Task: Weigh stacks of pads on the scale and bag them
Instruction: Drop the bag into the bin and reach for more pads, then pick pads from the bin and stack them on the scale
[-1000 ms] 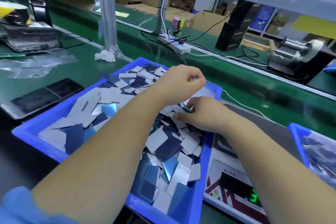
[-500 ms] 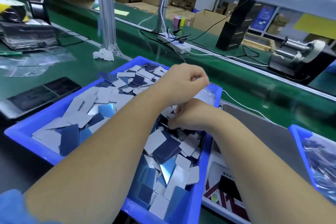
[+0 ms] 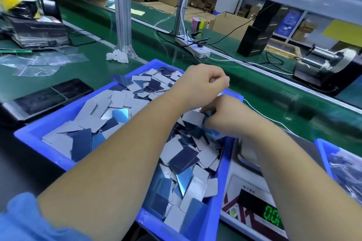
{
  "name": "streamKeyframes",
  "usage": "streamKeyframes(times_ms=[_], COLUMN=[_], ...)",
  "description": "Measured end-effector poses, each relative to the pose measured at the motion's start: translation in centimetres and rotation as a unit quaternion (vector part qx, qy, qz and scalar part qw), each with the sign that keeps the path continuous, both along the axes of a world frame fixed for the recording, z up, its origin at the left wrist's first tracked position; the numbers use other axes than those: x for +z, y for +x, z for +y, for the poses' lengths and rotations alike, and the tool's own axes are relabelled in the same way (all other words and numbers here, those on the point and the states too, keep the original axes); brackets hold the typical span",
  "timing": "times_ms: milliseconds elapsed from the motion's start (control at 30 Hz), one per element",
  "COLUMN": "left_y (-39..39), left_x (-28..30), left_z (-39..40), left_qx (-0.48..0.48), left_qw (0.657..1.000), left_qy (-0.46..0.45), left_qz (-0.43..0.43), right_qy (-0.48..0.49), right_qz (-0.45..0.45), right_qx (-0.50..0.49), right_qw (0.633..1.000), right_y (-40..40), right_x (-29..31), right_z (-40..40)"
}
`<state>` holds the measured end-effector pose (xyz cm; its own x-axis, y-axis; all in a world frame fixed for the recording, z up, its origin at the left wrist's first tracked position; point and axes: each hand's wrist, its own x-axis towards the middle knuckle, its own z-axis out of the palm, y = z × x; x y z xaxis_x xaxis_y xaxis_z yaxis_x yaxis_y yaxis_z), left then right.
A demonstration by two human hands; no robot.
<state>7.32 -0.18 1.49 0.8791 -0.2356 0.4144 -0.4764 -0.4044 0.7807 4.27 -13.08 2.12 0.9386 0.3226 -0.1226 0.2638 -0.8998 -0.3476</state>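
Over blue bin (image 3: 49,135) | right hand (image 3: 225,117) pinches pads (image 3: 210,115) | orientation unclear

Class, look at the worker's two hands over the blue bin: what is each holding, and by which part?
Right hand pinches small blue and grey rectangular pads, seemingly by their edges. Left hand is curled; its contents cannot be told.

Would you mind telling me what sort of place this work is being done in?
Most likely a factory packing line. A green conveyor belt runs past the bench, a blue bin holds loose pads beside a digital scale, and cardboard cartons are stacked behind.
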Motion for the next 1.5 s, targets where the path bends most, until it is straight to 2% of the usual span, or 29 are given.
streamKeyframes(times_ms=[133, 233, 500, 667, 900, 1167, 1367, 1500], left_y=[0.2, 0.2, 0.1, 0.0, -0.1, -0.1, -0.1, 0.0], left_x=[0.3, 0.2, 0.0, -0.1, 0.0, 0.0, -0.2, -0.3], left_z=[0.3, 0.2, 0.1, 0.1, 0.2, 0.0, 0.0, 0.1], left_qx=[0.023, 0.021, 0.008, 0.002, -0.001, -0.007, -0.011, -0.009], left_qw=[0.999, 0.999, 1.000, 1.000, 1.000, 1.000, 1.000, 1.000], left_qy=[-0.039, -0.036, -0.010, -0.004, 0.002, -0.001, -0.003, -0.006], left_qz=[-0.016, -0.013, 0.006, 0.017, 0.017, 0.017, 0.014, 0.018], right_qy=[0.031, 0.023, -0.100, -0.180, -0.172, -0.159, -0.183, -0.114], right_qz=[0.061, 0.120, 0.118, 0.065, 0.065, 0.012, 0.005, 0.010], right_qx=[0.052, 0.108, 0.174, 0.193, 0.194, 0.197, 0.217, 0.168], right_qw=[0.996, 0.987, 0.973, 0.962, 0.964, 0.967, 0.959, 0.979], right_y=[-0.3, -1.3, -2.9, -4.0, -3.8, -3.9, -3.6, -3.3], right_x=[1.5, 1.3, 0.8, 0.3, 0.3, 0.8, 0.4, 0.8], right_z=[-1.2, -1.2, -0.1, 0.3, 0.5, -0.2, -0.6, -1.6])
